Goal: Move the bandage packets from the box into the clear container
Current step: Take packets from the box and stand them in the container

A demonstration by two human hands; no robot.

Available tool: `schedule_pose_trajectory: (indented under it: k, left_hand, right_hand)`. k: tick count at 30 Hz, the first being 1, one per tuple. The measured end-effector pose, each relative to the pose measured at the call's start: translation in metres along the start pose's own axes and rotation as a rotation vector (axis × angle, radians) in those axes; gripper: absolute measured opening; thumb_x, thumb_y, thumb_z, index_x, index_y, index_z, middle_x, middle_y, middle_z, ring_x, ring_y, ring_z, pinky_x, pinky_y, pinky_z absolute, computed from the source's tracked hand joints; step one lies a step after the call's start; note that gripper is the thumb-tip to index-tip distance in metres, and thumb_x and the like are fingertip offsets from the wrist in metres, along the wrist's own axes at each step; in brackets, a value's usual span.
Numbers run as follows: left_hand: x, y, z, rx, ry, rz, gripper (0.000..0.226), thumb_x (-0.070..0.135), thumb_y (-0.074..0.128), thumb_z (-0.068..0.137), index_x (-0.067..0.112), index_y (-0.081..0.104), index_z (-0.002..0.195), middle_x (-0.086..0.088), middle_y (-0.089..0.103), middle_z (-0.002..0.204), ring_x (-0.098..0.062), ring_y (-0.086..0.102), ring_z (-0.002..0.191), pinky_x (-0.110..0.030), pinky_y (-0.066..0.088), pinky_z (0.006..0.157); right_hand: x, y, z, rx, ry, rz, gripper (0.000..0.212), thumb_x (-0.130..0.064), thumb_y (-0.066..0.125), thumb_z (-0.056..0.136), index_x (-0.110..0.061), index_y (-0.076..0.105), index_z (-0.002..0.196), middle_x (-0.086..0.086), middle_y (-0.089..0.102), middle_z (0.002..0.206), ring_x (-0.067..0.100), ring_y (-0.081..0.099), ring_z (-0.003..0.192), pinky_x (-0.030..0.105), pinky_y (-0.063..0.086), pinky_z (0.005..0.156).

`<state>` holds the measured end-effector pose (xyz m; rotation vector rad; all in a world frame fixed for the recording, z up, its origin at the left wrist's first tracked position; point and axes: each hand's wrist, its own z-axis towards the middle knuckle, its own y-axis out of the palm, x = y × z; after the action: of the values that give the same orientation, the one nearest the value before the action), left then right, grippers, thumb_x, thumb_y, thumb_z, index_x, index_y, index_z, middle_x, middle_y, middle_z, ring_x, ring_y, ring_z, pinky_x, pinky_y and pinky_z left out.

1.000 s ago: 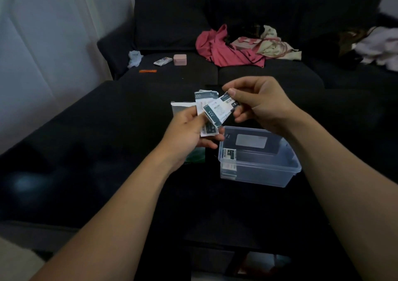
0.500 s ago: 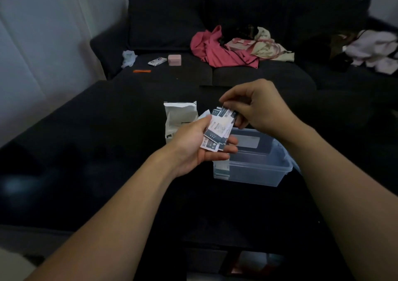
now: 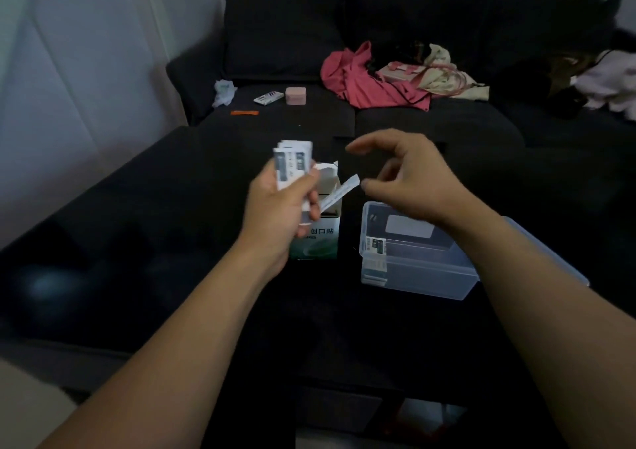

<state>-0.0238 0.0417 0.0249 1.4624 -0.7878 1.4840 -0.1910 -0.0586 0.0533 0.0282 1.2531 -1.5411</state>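
Observation:
My left hand (image 3: pixel 275 207) grips a fanned stack of white and dark bandage packets (image 3: pixel 292 164) above the open white-and-green bandage box (image 3: pixel 323 240). One single packet (image 3: pixel 339 193) sticks out edge-on from the left hand's fingertips toward my right hand (image 3: pixel 413 180). The right hand hovers with its fingers spread, thumb tip just beside that packet's far end, not pinching it. Below the right wrist stands the clear container (image 3: pixel 420 276), with a few packets (image 3: pixel 375 247) leaning against its left wall.
Everything rests on a dark sofa surface (image 3: pixel 172 242). Further back lie a pink case (image 3: pixel 295 95), a small packet (image 3: pixel 266 98), an orange strip (image 3: pixel 244 113), crumpled white wrap (image 3: pixel 223 92) and a pile of red and cream clothes (image 3: pixel 385 80).
My right hand has let go of the packets and spread its fingers. The left hand has shifted left and up with the stack, uncovering the box.

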Motion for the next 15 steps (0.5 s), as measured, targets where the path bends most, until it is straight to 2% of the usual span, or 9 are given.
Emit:
schedule_pose_trajectory:
  k: [2, 3, 6, 8, 10, 12, 15]
  left_hand:
    - [-0.002, -0.016, 0.005, 0.07, 0.016, 0.029, 0.004, 0.015, 0.06, 0.1, 0.019, 0.06, 0.102, 0.002, 0.055, 0.067, -0.009, 0.052, 0.046, -0.021, 0.032, 0.038]
    - [-0.004, -0.02, 0.006, 0.091, -0.003, 0.049, 0.004, 0.015, 0.059, 0.1, 0.018, 0.059, 0.102, 0.001, 0.055, 0.068, -0.01, 0.053, 0.047, -0.021, 0.033, 0.038]
    - [-0.011, -0.024, 0.009, 0.095, -0.07, 0.11, 0.005, 0.015, 0.059, 0.101, 0.019, 0.061, 0.103, -0.001, 0.057, 0.071, -0.009, 0.053, 0.046, -0.02, 0.035, 0.038]
    - [-0.013, -0.023, 0.01, 0.063, -0.087, 0.128, 0.005, 0.017, 0.059, 0.101, 0.019, 0.062, 0.104, 0.0, 0.057, 0.07, -0.008, 0.051, 0.046, -0.02, 0.034, 0.038]
    - [-0.012, -0.021, 0.011, 0.038, -0.091, 0.112, 0.005, 0.021, 0.058, 0.102, 0.019, 0.062, 0.104, 0.001, 0.056, 0.069, -0.008, 0.048, 0.046, -0.02, 0.032, 0.038]
    - [-0.01, -0.017, 0.01, 0.021, -0.101, 0.074, 0.021, 0.034, 0.051, 0.105, 0.017, 0.063, 0.105, 0.001, 0.056, 0.067, -0.009, 0.046, 0.046, -0.02, 0.03, 0.037]
    - [-0.005, -0.006, 0.007, 0.013, -0.169, -0.086, 0.052, 0.049, 0.031, 0.108, 0.012, 0.065, 0.095, -0.002, 0.057, 0.059, -0.013, 0.043, 0.042, -0.019, 0.024, 0.034]
  right_hand:
    - [0.002, 0.008, 0.003, -0.144, -0.074, -0.285, 0.056, -0.008, 0.077, 0.077, -0.034, 0.065, 0.125, -0.014, 0.054, 0.131, 0.004, 0.061, 0.069, 0.027, 0.057, 0.07]
    - [0.003, 0.013, 0.006, -0.191, -0.076, -0.348, 0.057, -0.009, 0.078, 0.077, -0.035, 0.065, 0.126, -0.013, 0.053, 0.134, 0.0, 0.058, 0.074, 0.031, 0.057, 0.076]
    - [0.007, 0.026, 0.011, -0.22, -0.084, -0.304, 0.039, -0.01, 0.081, 0.08, -0.025, 0.074, 0.116, -0.006, 0.064, 0.126, 0.009, 0.064, 0.085, 0.039, 0.057, 0.084]
    - [0.01, 0.027, 0.013, -0.184, -0.05, -0.223, 0.023, -0.005, 0.078, 0.083, -0.017, 0.079, 0.102, 0.001, 0.073, 0.107, 0.015, 0.07, 0.083, 0.04, 0.061, 0.078]
    - [0.009, 0.023, 0.013, -0.142, 0.025, -0.11, 0.014, -0.004, 0.073, 0.088, -0.012, 0.079, 0.098, 0.005, 0.075, 0.089, 0.019, 0.072, 0.075, 0.036, 0.063, 0.066]
    - [0.004, 0.014, 0.01, -0.105, 0.069, 0.028, 0.011, -0.007, 0.07, 0.091, -0.011, 0.078, 0.097, 0.005, 0.072, 0.077, 0.016, 0.069, 0.067, 0.03, 0.061, 0.06]
    - [0.0, -0.004, 0.002, -0.132, 0.132, 0.281, 0.01, -0.008, 0.07, 0.091, -0.008, 0.074, 0.1, 0.005, 0.068, 0.069, 0.009, 0.058, 0.054, 0.021, 0.049, 0.047]
